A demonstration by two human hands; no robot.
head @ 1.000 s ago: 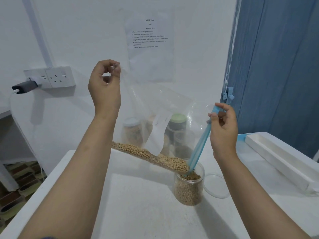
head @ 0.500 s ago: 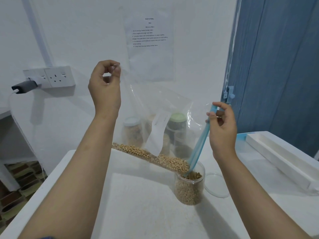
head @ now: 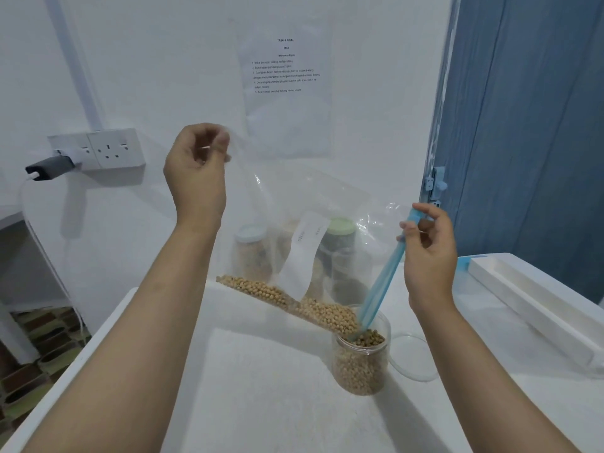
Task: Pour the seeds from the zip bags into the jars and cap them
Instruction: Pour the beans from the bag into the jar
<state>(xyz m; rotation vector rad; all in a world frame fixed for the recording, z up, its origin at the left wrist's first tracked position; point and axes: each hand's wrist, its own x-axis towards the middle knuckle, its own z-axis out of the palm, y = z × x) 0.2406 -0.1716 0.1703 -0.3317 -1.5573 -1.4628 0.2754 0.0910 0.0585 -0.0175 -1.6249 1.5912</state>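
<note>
A clear zip bag with a white label and a blue zip strip hangs tilted over the table. My left hand pinches its raised bottom corner. My right hand pinches the top of the blue zip strip. The bag's open lower corner rests in the mouth of a clear jar, which is nearly full of tan seeds. More tan seeds lie in a line along the bag's lower edge, sloping down to the jar. A clear lid lies flat on the table just right of the jar.
Several capped jars stand behind the bag near the wall. A long white box lies along the table's right side. A wall socket with a plugged adapter is at the left. The white table ends at its left edge above the floor.
The seeds in the bag have slid down toward the jar and the jar's fill has risen slightly. Both hands hold almost the same pose.
</note>
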